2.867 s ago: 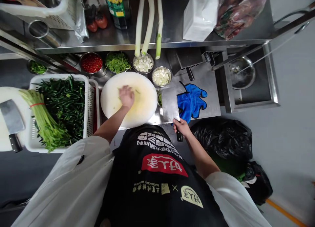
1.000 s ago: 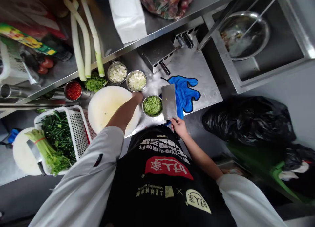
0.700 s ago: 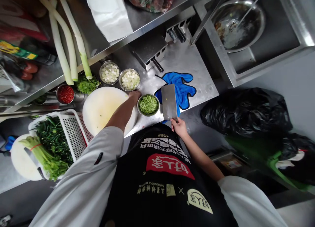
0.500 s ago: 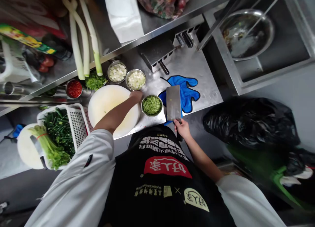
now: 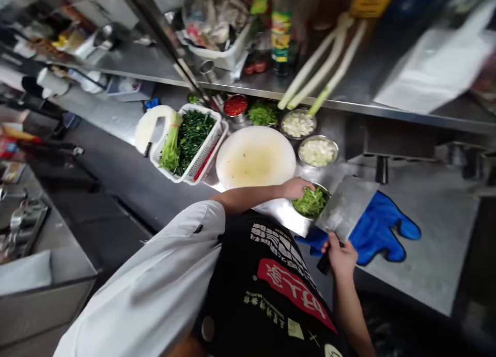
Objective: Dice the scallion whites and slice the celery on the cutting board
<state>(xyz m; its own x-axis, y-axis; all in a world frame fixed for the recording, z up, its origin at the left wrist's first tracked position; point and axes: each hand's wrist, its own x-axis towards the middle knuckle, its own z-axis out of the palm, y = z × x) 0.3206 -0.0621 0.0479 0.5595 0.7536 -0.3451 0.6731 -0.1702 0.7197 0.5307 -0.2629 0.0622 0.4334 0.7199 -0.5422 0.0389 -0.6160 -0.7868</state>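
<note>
My left hand is at the left rim of a small metal bowl, its fingers closed over the edge. Chopped green stalks fill that bowl. In my right hand is a cleaver, gripped by its dark handle, with the broad blade pointing up and away from me beside the bowl. Part of a blue glove lies under the blade on the steel counter. A round white cutting board with a few green bits is left of the bowl.
Two bowls of chopped white pieces stand behind. A bowl of red chopped pieces and leafy greens are beyond the board. White baskets stand left. Leeks overhang the shelf edge.
My view has swung left. My left hand has come from the board's right edge to the rim of the bowl of greens. The cleaver stays in my right hand, now tilted.
</note>
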